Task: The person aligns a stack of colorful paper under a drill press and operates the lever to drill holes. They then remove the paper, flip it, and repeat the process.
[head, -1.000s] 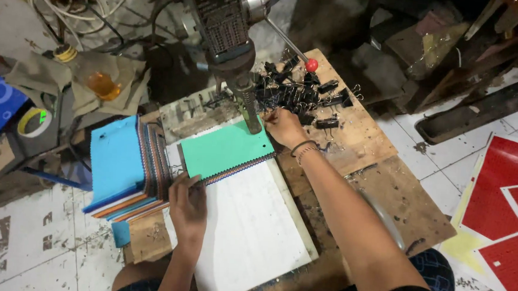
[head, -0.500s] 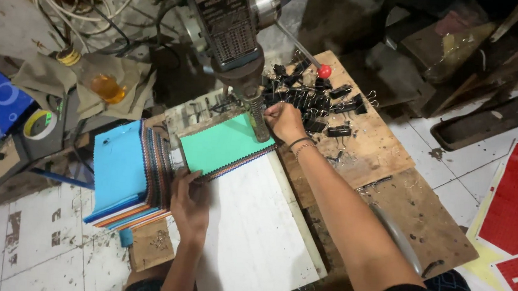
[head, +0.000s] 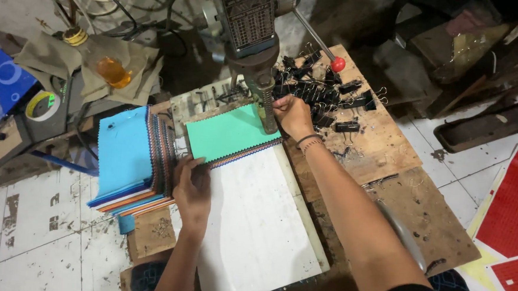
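while both hands press swatches

The left hand slides up to the green stack's seven o'clock corner, and the right hand settles against the drill chuck.

The left hand lies flat, palm down, fingers spread and pointing away from the body, its forearm running straight back. The right hand reaches farther forward, fingers curled in a loose grip, bands at the wrist, forearm stretched out long.
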